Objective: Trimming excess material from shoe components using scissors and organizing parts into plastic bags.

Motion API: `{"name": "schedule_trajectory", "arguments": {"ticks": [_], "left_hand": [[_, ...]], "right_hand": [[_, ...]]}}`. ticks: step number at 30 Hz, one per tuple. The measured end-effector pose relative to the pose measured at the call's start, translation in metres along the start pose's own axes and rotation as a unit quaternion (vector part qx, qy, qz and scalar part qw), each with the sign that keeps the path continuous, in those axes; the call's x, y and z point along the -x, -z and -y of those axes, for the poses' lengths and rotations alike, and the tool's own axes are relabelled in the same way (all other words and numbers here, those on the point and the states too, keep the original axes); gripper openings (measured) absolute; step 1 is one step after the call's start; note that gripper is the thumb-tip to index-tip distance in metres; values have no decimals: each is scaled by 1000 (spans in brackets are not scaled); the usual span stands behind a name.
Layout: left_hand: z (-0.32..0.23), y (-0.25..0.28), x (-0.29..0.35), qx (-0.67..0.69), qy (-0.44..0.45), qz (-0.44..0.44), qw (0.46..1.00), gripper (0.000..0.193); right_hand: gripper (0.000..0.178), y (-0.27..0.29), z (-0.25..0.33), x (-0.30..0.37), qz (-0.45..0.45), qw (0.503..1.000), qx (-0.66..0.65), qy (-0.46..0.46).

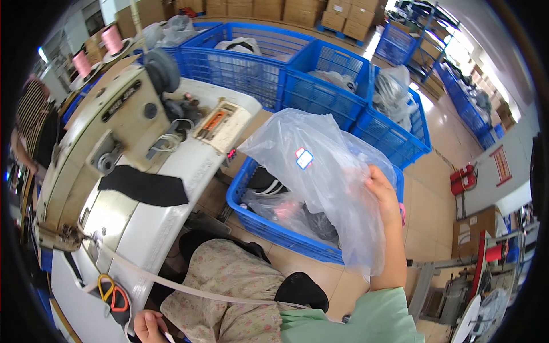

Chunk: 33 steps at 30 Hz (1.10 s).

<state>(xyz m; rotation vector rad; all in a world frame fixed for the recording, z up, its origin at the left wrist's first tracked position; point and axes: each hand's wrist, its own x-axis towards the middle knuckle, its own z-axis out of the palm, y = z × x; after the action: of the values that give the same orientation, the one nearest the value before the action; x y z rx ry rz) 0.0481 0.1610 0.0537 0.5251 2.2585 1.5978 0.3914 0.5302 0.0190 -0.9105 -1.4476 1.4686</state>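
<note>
My right hand (382,188) grips the edge of a large translucent plastic bag (320,154) with a small label on it. The bag hangs over a blue crate (274,231) that holds bagged goods and a dark item with white stripes. Low in the view, my left hand (150,327) is curled at the table's near edge; a thin pale edge shows by its fingers, too little to name. Close by lie scissors (116,297) with yellow and orange handles. A narrow pale tape (189,290) runs from the sewing machine (108,123) across my lap. A black fabric piece (143,186) lies on the machine bed.
Several blue crates (240,66) with bagged goods stand beyond the white sewing table (229,97). Pink thread cones (112,40) rise at the far left, near another person (34,120). Red fire extinguishers (463,179) and a carton (474,231) are to the right.
</note>
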Motion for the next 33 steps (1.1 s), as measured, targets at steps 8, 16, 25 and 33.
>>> {"name": "schedule_trajectory", "arguments": {"ticks": [8, 16, 25, 33], "left_hand": [[50, 46, 9, 1, -64, -76, 995, 34], [49, 105, 94, -55, 65, -393, 916, 25], [125, 190, 195, -273, 195, -492, 803, 20], [253, 180, 186, -354, 299, -294, 836, 26]], "right_hand": [[28, -58, 15, -12, 157, 973, -167, 39], [32, -141, -17, -67, 319, 918, -234, -10], [27, -229, 8, -85, 433, 881, -167, -93], [31, -268, 27, -50, 447, 893, -52, 0]]}}
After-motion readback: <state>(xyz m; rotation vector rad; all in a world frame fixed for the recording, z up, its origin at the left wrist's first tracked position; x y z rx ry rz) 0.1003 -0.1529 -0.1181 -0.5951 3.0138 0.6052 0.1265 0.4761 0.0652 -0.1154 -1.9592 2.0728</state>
